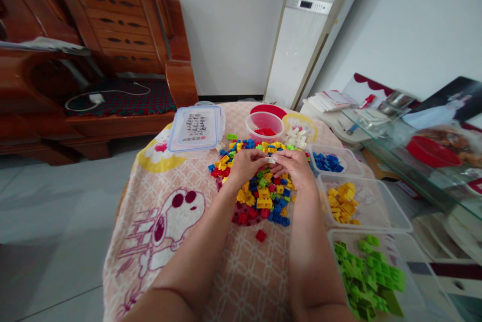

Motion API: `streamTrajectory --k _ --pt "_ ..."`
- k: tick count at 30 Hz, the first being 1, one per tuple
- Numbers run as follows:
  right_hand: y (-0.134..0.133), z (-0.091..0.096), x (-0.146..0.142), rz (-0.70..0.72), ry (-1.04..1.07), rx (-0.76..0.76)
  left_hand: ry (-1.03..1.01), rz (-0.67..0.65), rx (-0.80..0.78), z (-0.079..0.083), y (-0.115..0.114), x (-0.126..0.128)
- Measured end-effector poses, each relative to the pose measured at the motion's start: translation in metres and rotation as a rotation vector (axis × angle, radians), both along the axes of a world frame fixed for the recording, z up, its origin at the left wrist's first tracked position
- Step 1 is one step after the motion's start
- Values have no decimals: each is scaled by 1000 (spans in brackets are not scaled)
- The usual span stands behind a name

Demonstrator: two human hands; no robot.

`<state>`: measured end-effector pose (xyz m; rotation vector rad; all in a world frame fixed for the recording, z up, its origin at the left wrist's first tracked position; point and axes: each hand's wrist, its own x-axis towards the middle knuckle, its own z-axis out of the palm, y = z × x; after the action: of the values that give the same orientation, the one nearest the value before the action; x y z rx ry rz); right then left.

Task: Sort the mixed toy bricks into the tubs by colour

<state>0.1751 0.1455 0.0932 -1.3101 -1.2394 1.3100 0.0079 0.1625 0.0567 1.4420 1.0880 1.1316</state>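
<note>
Pinching white piece [270, 160], green bricks [380, 271] in box [411, 289]

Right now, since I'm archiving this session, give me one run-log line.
left hand: fingers on white block | right hand: same block | below: mixed block pile | right: tubs of blue blocks, yellow blocks, green blocks

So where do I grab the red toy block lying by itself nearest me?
Pinch the red toy block by two opposite sides, probably from above: it lies apart from the pile of blocks on the patterned tablecloth, so there's room around it.
</note>
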Motion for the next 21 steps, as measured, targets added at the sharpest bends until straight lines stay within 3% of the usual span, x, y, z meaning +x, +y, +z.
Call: streamTrajectory --k 4,9,12,16,21 --pt "5 -6 4 -117 92 4 104 44 58 1 1 -5" --pt "23 -22 17 -477 302 159 309 336 166 9 7 -42" --pt "34 -30 26 -609 434 289 385 480 153 11 10 -62" --pt "39 -36 32 -658 467 364 515 501 155 4 13 -70" --pt "32 -34 32 -611 390 336 641 455 170 -8 16 -68"
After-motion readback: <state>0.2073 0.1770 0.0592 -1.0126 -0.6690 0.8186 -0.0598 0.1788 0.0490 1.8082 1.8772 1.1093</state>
